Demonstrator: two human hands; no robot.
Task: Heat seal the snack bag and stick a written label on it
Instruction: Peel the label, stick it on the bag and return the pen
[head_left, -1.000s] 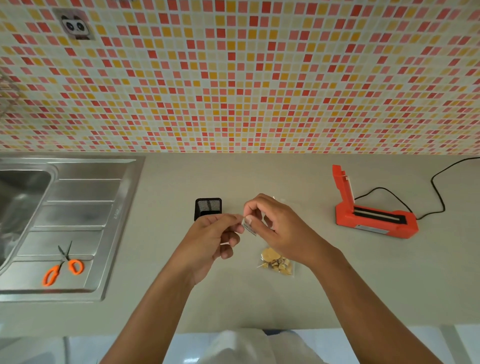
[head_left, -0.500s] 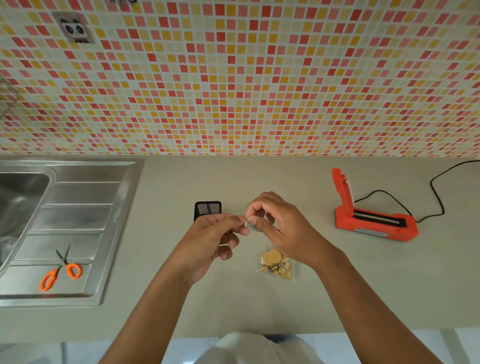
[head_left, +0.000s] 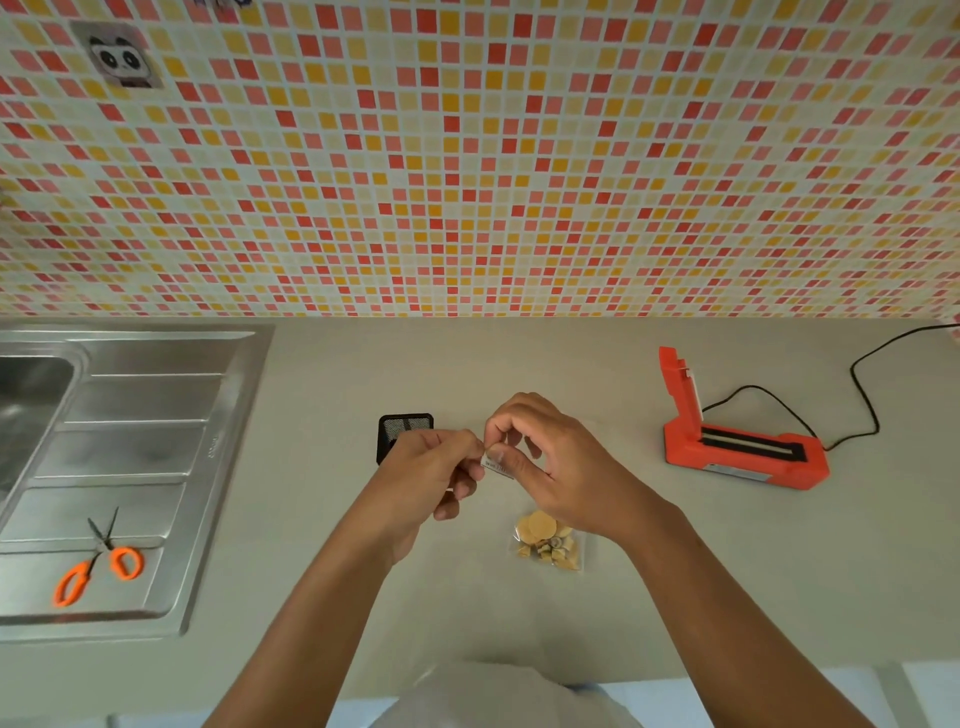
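Observation:
A clear snack bag (head_left: 548, 543) with yellowish crackers lies flat on the grey counter, just below my right wrist. Above it both hands meet in the air over the counter. My right hand (head_left: 550, 462) pinches a small white label (head_left: 497, 465) with dark writing between thumb and fingers. My left hand (head_left: 434, 473) pinches the label's left end with its fingertips; I cannot tell whether a backing strip is there. The orange heat sealer (head_left: 737, 441) stands to the right with its lid raised and its black cord trailing away.
A small black mesh holder (head_left: 402, 428) stands behind my left hand. At the left a steel sink drainboard (head_left: 130, 467) carries orange-handled scissors (head_left: 96, 564). A tiled wall closes the back; the counter's front edge runs near my body.
Both hands stay together on the label, with only small finger shifts. The bag and sealer have not moved.

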